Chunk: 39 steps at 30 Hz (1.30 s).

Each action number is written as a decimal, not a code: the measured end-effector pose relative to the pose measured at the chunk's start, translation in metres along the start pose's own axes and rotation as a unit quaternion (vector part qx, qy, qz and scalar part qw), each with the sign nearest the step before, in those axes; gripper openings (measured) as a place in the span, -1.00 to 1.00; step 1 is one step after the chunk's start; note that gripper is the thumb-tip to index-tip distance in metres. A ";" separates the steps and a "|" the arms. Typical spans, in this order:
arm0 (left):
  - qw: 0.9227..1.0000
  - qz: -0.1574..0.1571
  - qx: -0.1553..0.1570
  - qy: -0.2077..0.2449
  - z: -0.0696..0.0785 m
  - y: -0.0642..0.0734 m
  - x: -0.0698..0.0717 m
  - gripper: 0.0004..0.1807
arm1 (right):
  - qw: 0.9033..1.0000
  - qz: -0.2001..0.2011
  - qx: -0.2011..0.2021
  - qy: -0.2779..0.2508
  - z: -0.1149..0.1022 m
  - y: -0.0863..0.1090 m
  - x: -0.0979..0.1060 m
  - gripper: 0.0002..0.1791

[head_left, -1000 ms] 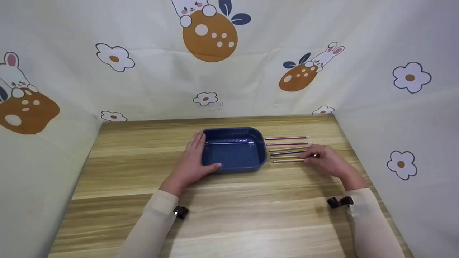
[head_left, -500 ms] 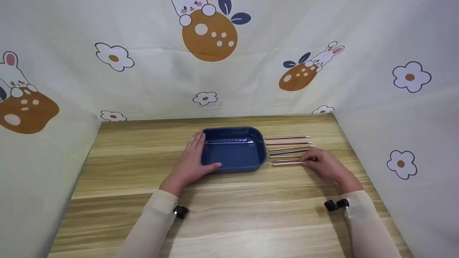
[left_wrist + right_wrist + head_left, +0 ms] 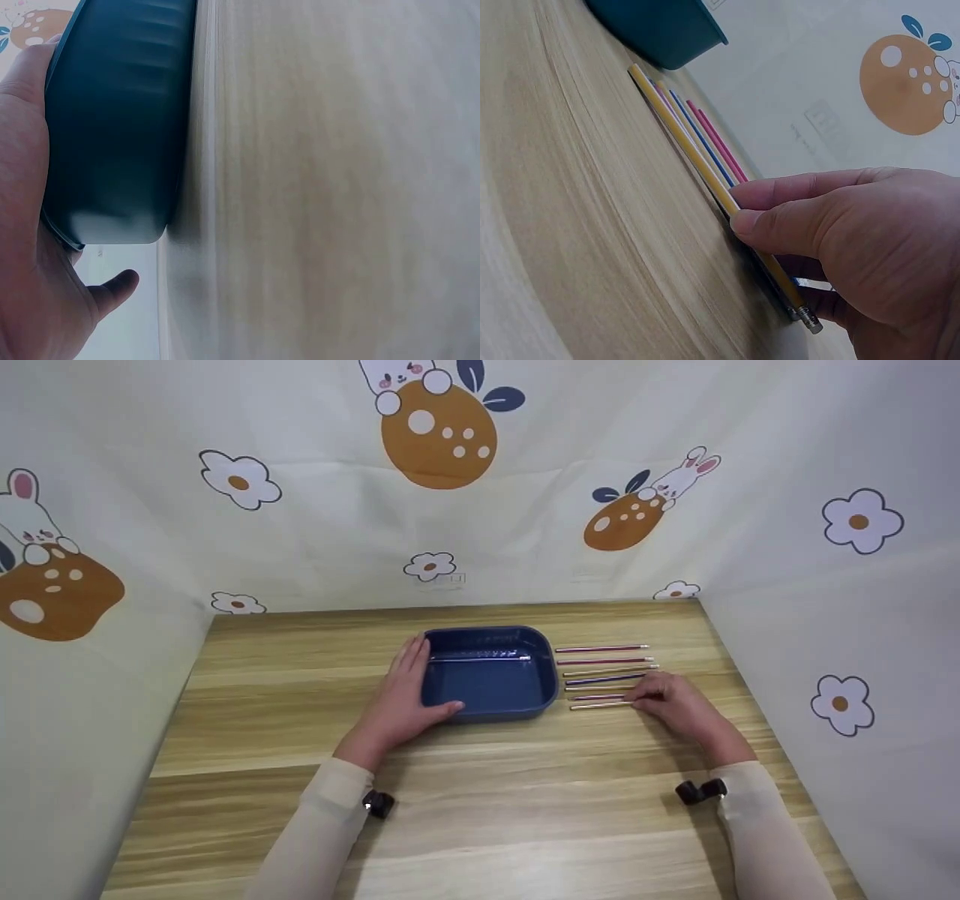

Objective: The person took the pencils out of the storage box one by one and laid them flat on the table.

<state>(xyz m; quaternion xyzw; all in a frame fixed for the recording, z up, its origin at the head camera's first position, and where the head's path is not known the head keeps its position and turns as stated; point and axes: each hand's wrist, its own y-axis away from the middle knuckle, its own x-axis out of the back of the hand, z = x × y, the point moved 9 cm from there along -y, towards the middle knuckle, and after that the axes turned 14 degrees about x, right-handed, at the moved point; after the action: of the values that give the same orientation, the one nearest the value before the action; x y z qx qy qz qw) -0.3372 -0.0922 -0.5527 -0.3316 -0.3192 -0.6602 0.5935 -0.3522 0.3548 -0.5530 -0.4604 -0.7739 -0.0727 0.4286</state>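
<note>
A blue rectangular tray (image 3: pixel 487 690) stands upright on the table, with one pencil (image 3: pixel 480 658) lying lengthwise inside. My left hand (image 3: pixel 401 697) rests over its near left corner, fingers fairly straight along the left side and thumb on the near rim. In the left wrist view the little finger (image 3: pixel 116 291) sticks out beside the tray wall. My right hand (image 3: pixel 671 701) pinches a yellow pencil (image 3: pixel 694 154) between thumb and fingers, close to its eraser end. That pencil is nearest me in a row right of the tray, its other end pointing at the tray.
Several more pencils lie side by side behind the held one, including a blue pencil (image 3: pixel 600 680) and a red pencil (image 3: pixel 604 661). Patterned cloth (image 3: pixel 337 532) walls in the wooden table (image 3: pixel 480 795) at the back and sides.
My right hand has shifted slightly left and toward me, drawing the yellow pencil with it. A reddish pencil now shows just behind it. The left hand and tray have stayed put.
</note>
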 end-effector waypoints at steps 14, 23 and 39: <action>1.000 0.000 -0.014 0.005 0.001 0.000 0.000 0.44 | 1.000 -0.007 -0.009 0.026 0.001 0.000 -0.001 -0.82; 1.000 -0.001 -0.013 -0.002 0.000 0.000 0.000 0.45 | 0.999 0.017 -0.025 0.020 -0.002 -0.007 -0.002 -0.86; 1.000 -0.012 0.002 0.013 -0.001 -0.001 -0.001 0.42 | 0.993 0.099 0.001 -0.063 -0.034 -0.051 -0.015 -0.83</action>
<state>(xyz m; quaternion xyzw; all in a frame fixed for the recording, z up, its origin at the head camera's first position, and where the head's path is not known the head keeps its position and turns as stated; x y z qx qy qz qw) -0.3380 -0.0920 -0.5541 -0.3178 -0.3169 -0.6709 0.5903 -0.3679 0.2987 -0.5285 -0.5381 -0.7501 0.0000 0.3844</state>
